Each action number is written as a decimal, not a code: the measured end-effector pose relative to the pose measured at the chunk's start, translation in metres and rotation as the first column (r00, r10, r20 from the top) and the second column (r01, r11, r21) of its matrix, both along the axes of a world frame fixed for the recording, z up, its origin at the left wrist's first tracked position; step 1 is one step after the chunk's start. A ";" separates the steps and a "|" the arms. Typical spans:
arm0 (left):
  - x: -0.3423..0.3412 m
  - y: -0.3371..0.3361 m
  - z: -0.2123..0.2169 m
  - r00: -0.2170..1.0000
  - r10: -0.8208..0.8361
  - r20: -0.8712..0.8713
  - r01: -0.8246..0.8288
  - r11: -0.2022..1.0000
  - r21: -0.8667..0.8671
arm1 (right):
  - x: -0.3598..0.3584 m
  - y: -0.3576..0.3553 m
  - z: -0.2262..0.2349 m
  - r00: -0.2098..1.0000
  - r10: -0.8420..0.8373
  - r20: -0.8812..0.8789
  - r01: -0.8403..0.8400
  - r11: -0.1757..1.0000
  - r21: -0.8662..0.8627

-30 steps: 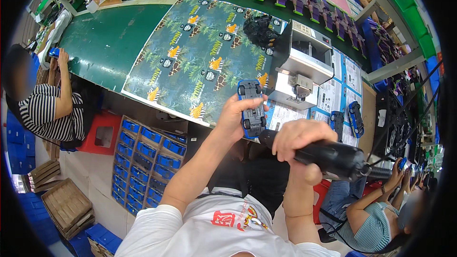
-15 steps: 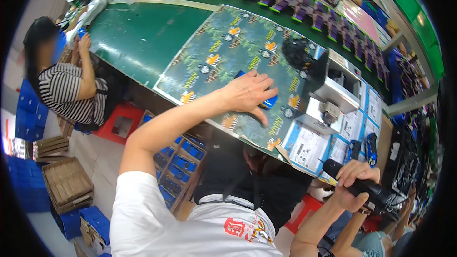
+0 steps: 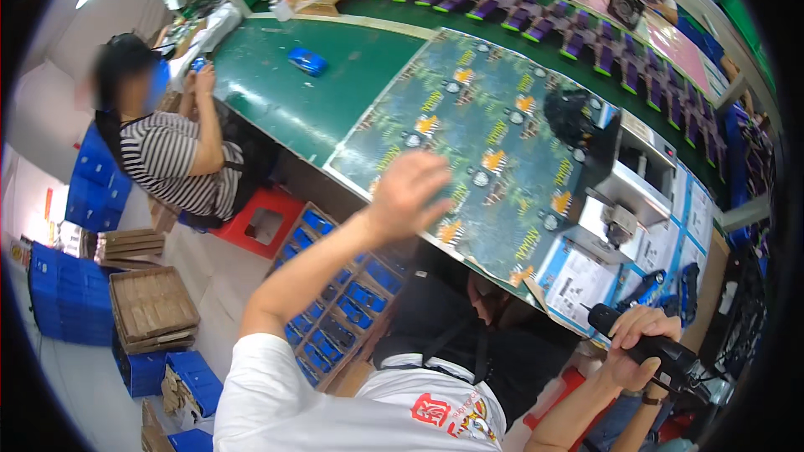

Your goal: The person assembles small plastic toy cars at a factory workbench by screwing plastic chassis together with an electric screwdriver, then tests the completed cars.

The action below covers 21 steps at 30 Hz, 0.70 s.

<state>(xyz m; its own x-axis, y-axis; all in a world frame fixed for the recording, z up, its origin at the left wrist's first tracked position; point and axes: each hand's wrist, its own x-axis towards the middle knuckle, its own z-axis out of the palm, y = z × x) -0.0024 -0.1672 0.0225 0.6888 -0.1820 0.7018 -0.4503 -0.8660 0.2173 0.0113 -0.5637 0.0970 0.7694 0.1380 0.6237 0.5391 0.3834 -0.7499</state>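
Note:
My left hand (image 3: 410, 192) hangs over the near edge of the patterned mat (image 3: 477, 117), slightly smeared by motion, its fingers apart and nothing in them. Away to its left, a blue car-shaped shell (image 3: 307, 61) lies on the bare green tabletop (image 3: 276, 96). At the right, my right hand (image 3: 641, 339) is wrapped round a black electric screwdriver (image 3: 682, 360), its tip pointing left over the table's near edge. Beyond that hand, a blue-and-black part (image 3: 643, 289) and another similar part (image 3: 688, 289) lie near the printed sheets (image 3: 578, 280).
A silver metal box device (image 3: 628, 188) stands on the table's right side, with a black heap (image 3: 572, 117) beside it. Purple-and-green parts (image 3: 536, 25) line the far belt. A co-worker in stripes (image 3: 172, 155) sits left. Below, a carton tray (image 3: 381, 326) holds several blue shells.
The blue shell that was under my left hand on the mat now lies farther left on the green tabletop. My left hand has let go and drawn back. The right hand keeps the screwdriver.

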 end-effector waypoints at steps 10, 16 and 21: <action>0.027 -0.309 0.013 0.792 -0.538 -0.290 0.246 0.715 -0.654 | -0.026 -0.062 0.023 0.983 0.019 0.184 -0.040 0.993 0.110; 0.077 -0.360 0.031 0.717 -0.305 -0.627 0.118 0.939 -0.322 | -0.045 -0.112 0.021 0.982 -0.051 0.184 0.024 0.989 0.145; 0.078 -0.367 0.018 0.693 -0.346 -0.633 0.054 0.900 -0.433 | -0.041 -0.133 0.008 0.983 0.064 0.170 -0.092 0.982 0.165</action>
<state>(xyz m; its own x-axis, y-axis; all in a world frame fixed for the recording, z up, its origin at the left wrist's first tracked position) 0.0755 -0.5346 0.0409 0.9719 -0.2159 0.0935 -0.2026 -0.5659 0.7992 -0.0301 -0.6971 0.1050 0.6464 0.0734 0.7595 0.6120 0.5446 -0.5735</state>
